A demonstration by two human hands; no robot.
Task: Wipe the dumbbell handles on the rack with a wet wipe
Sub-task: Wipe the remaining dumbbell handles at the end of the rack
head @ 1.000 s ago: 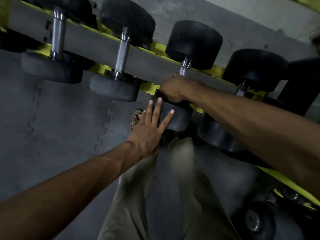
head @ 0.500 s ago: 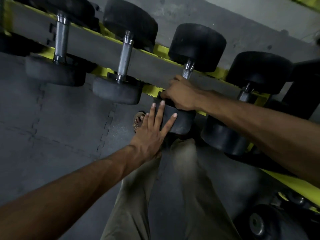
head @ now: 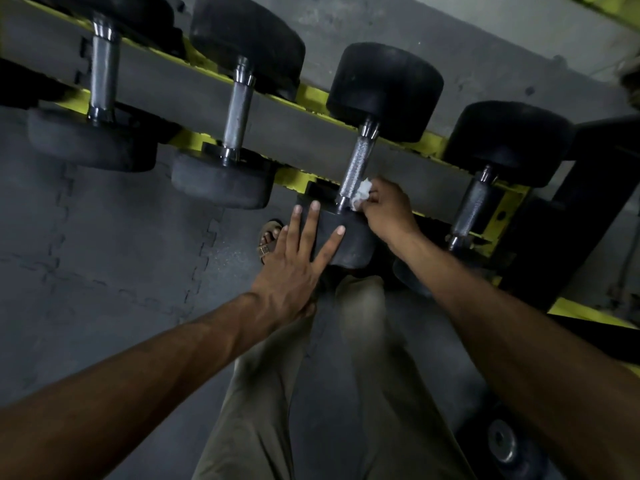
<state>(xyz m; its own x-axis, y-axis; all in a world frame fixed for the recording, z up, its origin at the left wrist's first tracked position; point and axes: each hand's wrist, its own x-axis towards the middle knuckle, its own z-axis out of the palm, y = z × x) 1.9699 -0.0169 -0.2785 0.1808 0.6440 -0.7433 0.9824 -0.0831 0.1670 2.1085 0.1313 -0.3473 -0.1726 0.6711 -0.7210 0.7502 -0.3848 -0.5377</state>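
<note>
Several black dumbbells with knurled steel handles lie across a yellow and grey rack. My right hand pinches a crumpled white wet wipe against the lower right side of the third dumbbell's handle. My left hand lies flat with straight, spread fingers on that dumbbell's near black head. The handles to the left and to the right are bare.
Grey interlocking floor mats lie below the rack. My sandalled foot shows under the rack, with my trouser legs beneath my arms. A weight plate lies at the bottom right, beside a black upright.
My right hand has slid off the top of the third handle to its lower right side, baring the handle and showing the wipe. My left hand has stayed flat on the near head.
</note>
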